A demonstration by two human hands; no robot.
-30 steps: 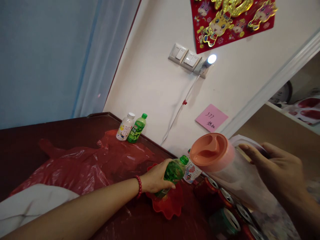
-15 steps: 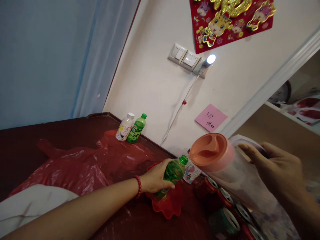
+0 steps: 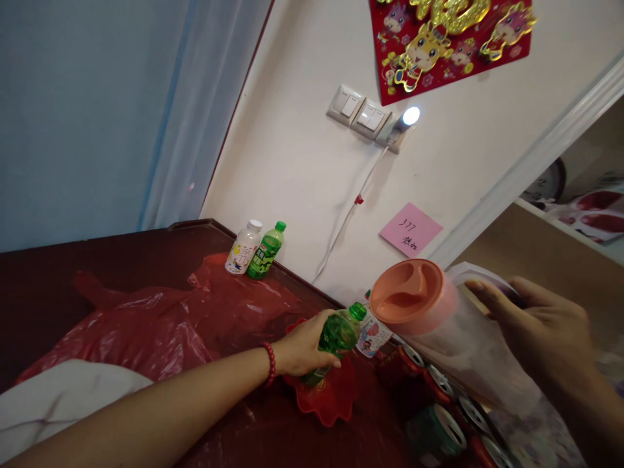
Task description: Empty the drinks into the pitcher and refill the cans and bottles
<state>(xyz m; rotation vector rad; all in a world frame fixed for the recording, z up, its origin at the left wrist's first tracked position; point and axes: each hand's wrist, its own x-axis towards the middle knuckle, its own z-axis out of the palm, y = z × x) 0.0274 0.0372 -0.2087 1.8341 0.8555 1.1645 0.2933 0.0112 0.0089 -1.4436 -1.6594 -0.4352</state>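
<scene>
My left hand (image 3: 305, 348), with a red bead bracelet at the wrist, is wrapped round a green plastic bottle (image 3: 338, 333). The bottle leans to the right over a red scalloped dish (image 3: 326, 403), and I cannot tell whether its base touches the dish. Its green cap looks on. On the right, my right hand (image 3: 541, 325) grips the handle of a translucent pitcher (image 3: 468, 354). The pitcher's orange lid (image 3: 407, 292) faces up and left, close to the bottle's neck but apart from it. Behind them, a white printed bottle (image 3: 373, 335) is partly covered by the lid.
Several opened drink cans (image 3: 439, 429) stand below the pitcher. Further back, a white-capped bottle (image 3: 242, 250) and another green bottle (image 3: 266, 252) stand against the wall. A red plastic bag (image 3: 160, 318) spreads over the dark table at left. A white cable (image 3: 341, 231) hangs from the socket.
</scene>
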